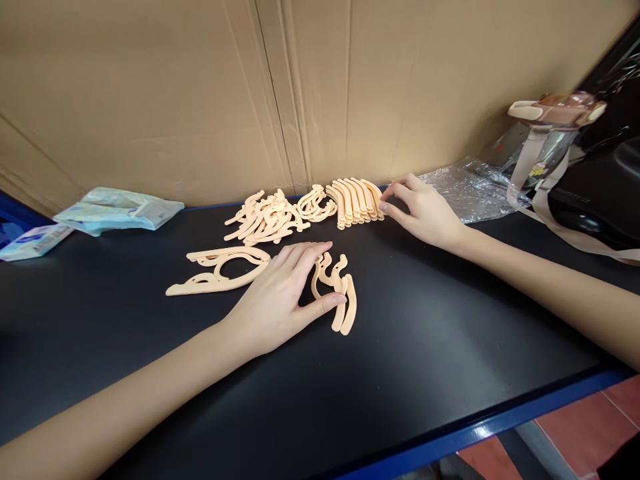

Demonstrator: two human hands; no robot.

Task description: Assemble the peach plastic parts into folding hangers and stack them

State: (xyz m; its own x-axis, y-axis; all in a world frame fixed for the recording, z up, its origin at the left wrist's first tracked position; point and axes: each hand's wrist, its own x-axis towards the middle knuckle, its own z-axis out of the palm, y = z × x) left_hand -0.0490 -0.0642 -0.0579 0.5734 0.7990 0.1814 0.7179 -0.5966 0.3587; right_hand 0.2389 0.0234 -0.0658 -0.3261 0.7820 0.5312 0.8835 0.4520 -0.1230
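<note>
Tabletop, black, with a blue edge running past 4 o'clock; bearings taken from the left hand, 12 o'clock pointing away from the person.

Left hand, one; palm down, fingers extended, thumb spread well apart from them, the hand open over a small group of pieces rather than closed round any.

Small curved pieces, a group, peach-coloured; lying at 3 o'clock, partly under the fingers and thumb; two broad strips side by side, with hook-like ends above them.

Large hanger piece, one, same colour; flat at 10 o'clock, two long arms joined by a ringed end close by the hand.

Loose heap, many narrow curved pieces, tangled; at 12 o'clock.

Hook cluster, curved hooks bunched together; just short of 1 o'clock, between the heap and the row.

Row of curved arms, neatly nested side by side; at 1 o'clock.

Right hand, one; at 2 o'clock, fingers bent, thumb and forefinger tips at the right end of the row; whether they pinch the end arm cannot be told.

Sundries: clear plastic bag, crumpled, 2 o'clock; bottle with pale strap, farther out at 2 o'clock; tissue pack, 10 o'clock; smaller packet, between 9 and 10; brown cardboard, upright along the far side, 12 o'clock; reddish floor tiles, 4 o'clock.
</note>
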